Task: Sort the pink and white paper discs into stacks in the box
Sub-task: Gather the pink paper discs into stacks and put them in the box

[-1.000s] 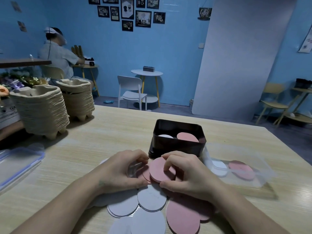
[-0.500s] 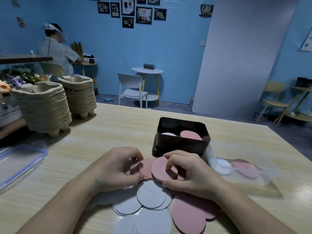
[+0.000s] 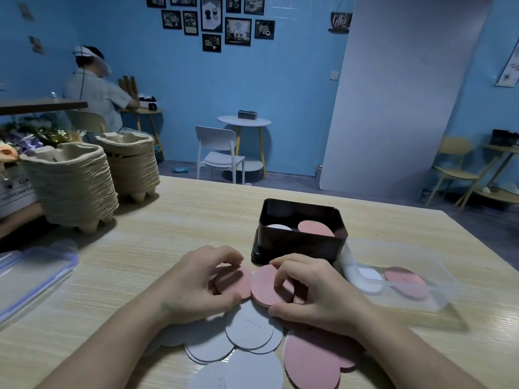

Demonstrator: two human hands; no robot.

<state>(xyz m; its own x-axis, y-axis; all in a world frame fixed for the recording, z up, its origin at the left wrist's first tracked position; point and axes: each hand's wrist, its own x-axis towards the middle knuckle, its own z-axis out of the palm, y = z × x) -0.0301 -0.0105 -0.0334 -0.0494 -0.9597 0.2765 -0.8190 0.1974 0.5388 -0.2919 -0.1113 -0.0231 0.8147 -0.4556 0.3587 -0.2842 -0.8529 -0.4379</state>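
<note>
A black box (image 3: 297,244) stands on the wooden table (image 3: 174,234) with a white disc stack (image 3: 279,227) at its left and a pink disc stack (image 3: 315,228) at its right. In front of it lies a loose spread of white discs (image 3: 248,328) and pink discs (image 3: 311,360). My right hand (image 3: 317,293) pinches a small pile of pink discs (image 3: 264,287) between thumb and curled fingers. My left hand (image 3: 193,284) holds another pink disc (image 3: 234,280) by its edge, just left of that pile.
A clear plastic tub (image 3: 407,284) with a white and a pink disc lies on its side right of the box. Its blue-rimmed lid (image 3: 31,276) rests at the table's left edge. Two stacks of pulp trays (image 3: 70,183) stand at the far left. A person sits in the background.
My left hand has drawn a pink disc out from the spread toward the pile. My right hand keeps its hold on the pink pile.
</note>
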